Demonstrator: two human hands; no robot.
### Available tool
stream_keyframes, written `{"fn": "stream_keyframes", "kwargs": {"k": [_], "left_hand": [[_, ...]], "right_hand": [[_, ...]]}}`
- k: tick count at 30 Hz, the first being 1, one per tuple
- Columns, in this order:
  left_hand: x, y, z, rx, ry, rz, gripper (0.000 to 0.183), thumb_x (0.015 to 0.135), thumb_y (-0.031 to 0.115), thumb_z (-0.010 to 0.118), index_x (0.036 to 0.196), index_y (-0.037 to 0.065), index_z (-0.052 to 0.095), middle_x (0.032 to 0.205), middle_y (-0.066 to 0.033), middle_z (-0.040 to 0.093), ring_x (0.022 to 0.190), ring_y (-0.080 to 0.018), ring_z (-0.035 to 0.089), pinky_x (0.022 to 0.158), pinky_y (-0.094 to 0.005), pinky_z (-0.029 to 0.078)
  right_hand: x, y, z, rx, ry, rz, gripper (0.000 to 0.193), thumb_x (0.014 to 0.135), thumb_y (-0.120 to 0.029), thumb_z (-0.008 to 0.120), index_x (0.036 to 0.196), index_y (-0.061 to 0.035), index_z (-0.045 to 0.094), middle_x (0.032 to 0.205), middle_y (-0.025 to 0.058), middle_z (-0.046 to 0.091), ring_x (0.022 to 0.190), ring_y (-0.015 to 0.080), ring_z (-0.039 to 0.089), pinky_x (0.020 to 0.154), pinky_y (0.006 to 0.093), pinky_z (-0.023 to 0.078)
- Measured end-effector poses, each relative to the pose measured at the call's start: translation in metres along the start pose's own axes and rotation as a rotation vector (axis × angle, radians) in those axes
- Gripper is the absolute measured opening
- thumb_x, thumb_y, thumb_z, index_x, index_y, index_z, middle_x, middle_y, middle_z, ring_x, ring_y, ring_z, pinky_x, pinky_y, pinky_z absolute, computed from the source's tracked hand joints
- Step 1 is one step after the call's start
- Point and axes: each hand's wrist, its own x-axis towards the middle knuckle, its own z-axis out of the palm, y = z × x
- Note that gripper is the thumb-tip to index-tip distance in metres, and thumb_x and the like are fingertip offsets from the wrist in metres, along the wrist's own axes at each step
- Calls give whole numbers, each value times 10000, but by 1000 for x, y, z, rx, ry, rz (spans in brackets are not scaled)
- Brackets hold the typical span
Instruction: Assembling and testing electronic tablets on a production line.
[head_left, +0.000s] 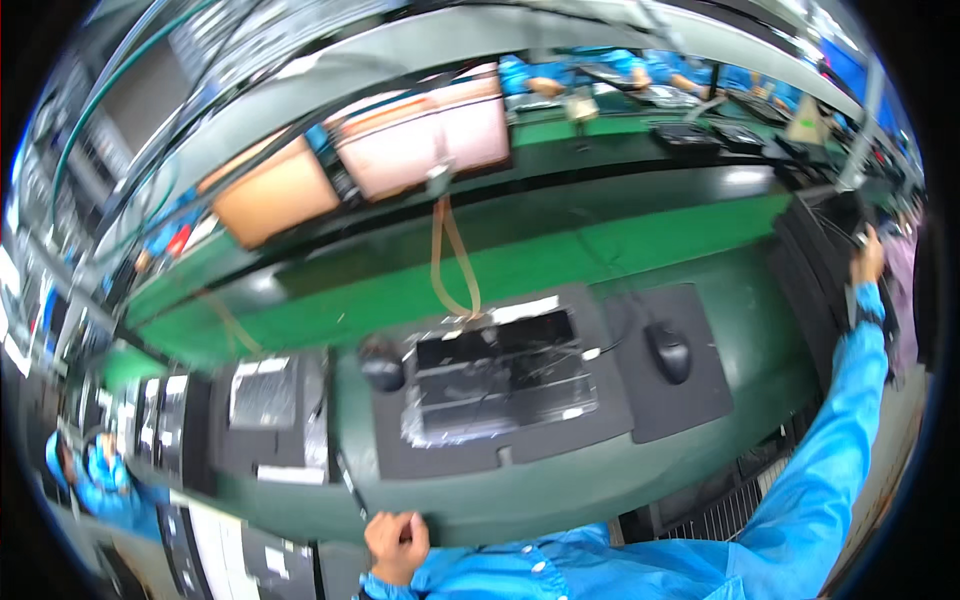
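Observation:
My left hand (397, 546) is loosely curled at the front edge of the green bench, with nothing visible in it. Just beyond its knuckles lies a thin pen-like tool (351, 486). Far to the right, my right arm is stretched out and my right hand (868, 257) is closed beside a stack of dark panels (808, 250). Whatever its fingers grip is too small and blurred to name. Between my hands, a flat black panel-like device (505, 375) under clear plastic film lies on a dark grey mat (430, 462). A cable with a white plug reaches its right side.
A black mouse (668, 352) rests on a grey pad (690, 415); a dark rounded object (381, 363) sits left of the device. An orange strap loop (437, 250) hangs over the bench. Film-covered parts (263, 395) lie at left. Co-workers in blue sleeves (520, 75) work across the line.

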Motion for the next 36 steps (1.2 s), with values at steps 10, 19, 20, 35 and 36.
{"fn": "stream_keyframes", "kwargs": {"k": [10, 19, 20, 35, 36], "left_hand": [[68, 62, -8, -1543, -584, -355, 988, 915, 396, 737, 1638, 86, 140, 1506, -221, 437, 1349, -344, 501, 1119, -479, 419], [-15, -6, -87, -1677, 229, -749, 557, 888, -48, 621, 1428, 32, 510, 1310, -138, 638, 1211, -289, 623, 1069, -459, 482], [-32, -19, -99, -1646, 346, -763, 547, 891, -42, 619, 1422, 30, 510, 1317, -141, 636, 1209, -295, 624, 1070, -466, 486], [-65, -153, -148, -2009, 838, -732, 343, 1019, 53, 546, 1356, -4, 577, 1378, -170, 634, 1275, -326, 608, 1119, -502, 475], [-62, -151, -147, -1971, 847, -735, 347, 1014, 54, 558, 1356, 2, 578, 1372, -164, 637, 1278, -321, 602, 1117, -507, 471]], "right_hand": [[-233, -343, -250, 970, 122, -96, 468, 1044, -237, 568, 1451, -9, 535, 1424, 142, 568, 1297, 218, 545, 1065, 381, 471], [-340, -718, -349, 1761, -1622, -466, 347, 1108, -327, 471, 1037, -58, 679, 891, -13, 606, 771, 77, 559, 700, 299, 492], [-337, -756, -357, 1598, -1357, -783, 306, 1069, -309, 542, 1139, -54, 695, 969, 84, 687, 890, 178, 655, 785, 351, 532], [-432, -862, -421, 1684, -1079, -959, 231, 956, -167, 665, 1147, -42, 625, 1000, 172, 701, 931, 357, 691, 800, 445, 544], [-433, -862, -430, 1699, -1038, -967, 222, 955, -162, 666, 1136, -41, 625, 1005, 169, 700, 928, 353, 691, 796, 445, 544]]}}
